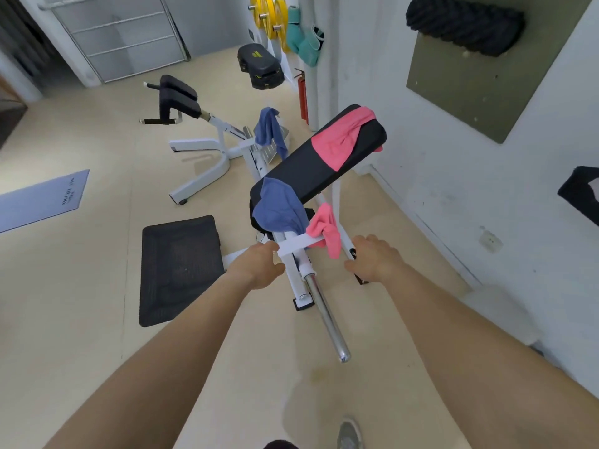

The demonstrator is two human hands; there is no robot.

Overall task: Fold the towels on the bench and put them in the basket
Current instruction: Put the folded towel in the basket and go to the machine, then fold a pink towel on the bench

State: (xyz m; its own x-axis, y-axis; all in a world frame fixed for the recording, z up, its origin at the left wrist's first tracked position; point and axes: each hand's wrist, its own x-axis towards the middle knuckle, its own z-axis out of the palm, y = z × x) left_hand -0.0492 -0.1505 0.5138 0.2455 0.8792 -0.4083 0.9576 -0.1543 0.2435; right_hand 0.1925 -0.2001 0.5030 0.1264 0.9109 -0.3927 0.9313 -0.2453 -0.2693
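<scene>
Left hand (259,265) and right hand (376,257) empty, fingers loosely bent, arms outstretched. Pink towel (325,228) hangs over white crossbar (295,245) between hands, long axis pointing floorward; blue towel (278,212) bunched just beyond. Best: pinch pink towel's upper edge, lift clear of bar before folding. Black basket (181,270), probably, left of left hand.

Grey floor mat (42,202) print blurred, unreadable; no other text legible.

pink towels (340,140) (325,228): 2; blue towels (278,209) (269,128): 2; yellow plates (279,24): 3
</scene>
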